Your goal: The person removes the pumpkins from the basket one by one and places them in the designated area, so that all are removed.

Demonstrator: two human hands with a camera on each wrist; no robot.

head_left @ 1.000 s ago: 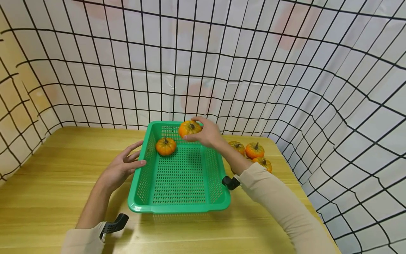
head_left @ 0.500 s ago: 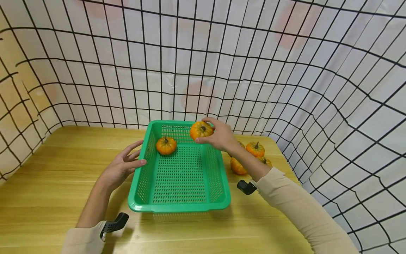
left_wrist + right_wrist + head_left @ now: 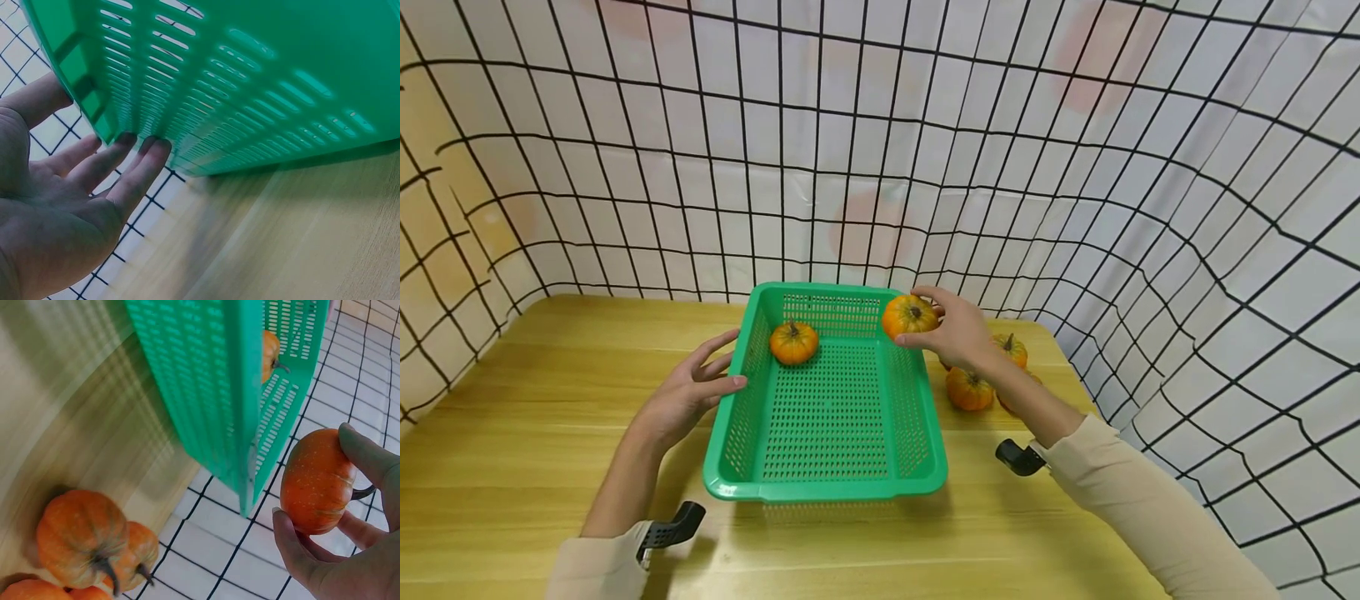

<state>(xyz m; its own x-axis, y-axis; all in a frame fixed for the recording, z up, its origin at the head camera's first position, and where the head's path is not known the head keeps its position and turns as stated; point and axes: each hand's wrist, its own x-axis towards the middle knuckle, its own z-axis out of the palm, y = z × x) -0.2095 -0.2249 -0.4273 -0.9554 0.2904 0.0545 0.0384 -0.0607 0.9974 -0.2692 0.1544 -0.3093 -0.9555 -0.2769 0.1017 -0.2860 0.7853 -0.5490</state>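
A small orange pumpkin (image 3: 910, 317) is pinched between the thumb and fingers of my right hand (image 3: 958, 329), raised over the basket's far right rim. In the right wrist view this pumpkin (image 3: 317, 481) is apart from the basket wall, its stem toward the palm. The green plastic basket (image 3: 827, 492) has perforated walls and sits on the table. My left hand (image 3: 688, 387) holds its left side, thumb over the rim; the left wrist view shows fingertips (image 3: 159, 150) against the outer wall. Another pumpkin (image 3: 793, 342) lies inside, in the far left corner.
Several more pumpkins (image 3: 969, 389) cluster on the wooden table (image 3: 550, 375) right of the basket, partly hidden by my right forearm. A white wall covering with a black grid (image 3: 865, 167) rises behind the table and along both sides.
My right hand has moved right with its pumpkin, from over the basket's inside to its far right rim. My left hand, the basket and the pumpkin inside have stayed put.
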